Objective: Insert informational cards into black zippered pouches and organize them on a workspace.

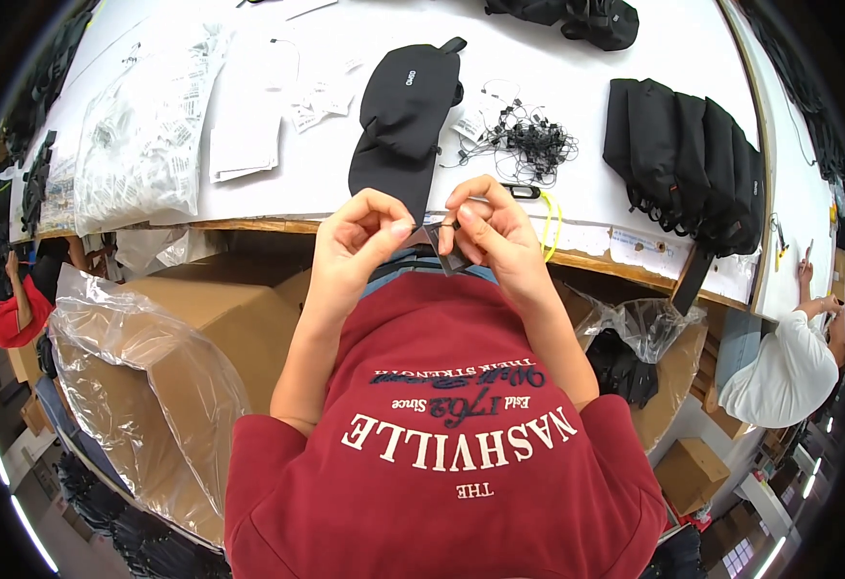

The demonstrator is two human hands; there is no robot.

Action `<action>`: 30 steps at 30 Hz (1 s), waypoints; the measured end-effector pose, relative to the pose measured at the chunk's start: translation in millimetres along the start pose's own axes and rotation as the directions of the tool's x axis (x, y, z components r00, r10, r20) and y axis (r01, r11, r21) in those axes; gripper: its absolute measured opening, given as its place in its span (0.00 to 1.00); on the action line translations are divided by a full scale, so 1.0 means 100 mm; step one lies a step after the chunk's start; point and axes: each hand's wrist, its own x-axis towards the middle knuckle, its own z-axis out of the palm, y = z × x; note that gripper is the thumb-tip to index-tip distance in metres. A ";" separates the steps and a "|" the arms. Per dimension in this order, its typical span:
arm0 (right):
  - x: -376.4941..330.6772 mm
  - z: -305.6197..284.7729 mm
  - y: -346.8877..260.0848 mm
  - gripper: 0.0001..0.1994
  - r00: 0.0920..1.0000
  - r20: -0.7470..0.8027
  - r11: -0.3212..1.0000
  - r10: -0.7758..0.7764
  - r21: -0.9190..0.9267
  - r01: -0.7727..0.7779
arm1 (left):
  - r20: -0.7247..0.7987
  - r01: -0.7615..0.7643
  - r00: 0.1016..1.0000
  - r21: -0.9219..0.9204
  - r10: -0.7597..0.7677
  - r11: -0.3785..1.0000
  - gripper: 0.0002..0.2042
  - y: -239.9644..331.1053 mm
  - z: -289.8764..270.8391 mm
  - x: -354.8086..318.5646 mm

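Note:
Both my hands are raised at the table's front edge, just in front of a black bag. My left hand (369, 236) pinches the end of a thin black cord between thumb and forefinger. In my right hand (498, 236), the fingers are closed on a small dark hang tag (453, 257), partly hidden behind them. The black sling bag (408, 106) lies lengthwise on the table beyond my hands, its lower end reaching toward them. To its right is a tangled heap of black tag cords (538, 145) with small plastic ends.
A clear bag of white labels (147, 135) and a stack of white cards (246, 145) lie left. Several black bags (683, 159) stand in a row at right. A yellow cord (552, 227) hangs over the edge. Plastic-lined cartons (142, 376) flank me; a co-worker in white (784, 372) is right.

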 end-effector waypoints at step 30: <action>-0.01 0.22 0.14 0.07 0.914 -0.219 0.916 -0.341 -0.294 0.271 | -0.003 0.033 0.999 0.239 -0.033 0.971 0.03 -0.06 0.13 -0.05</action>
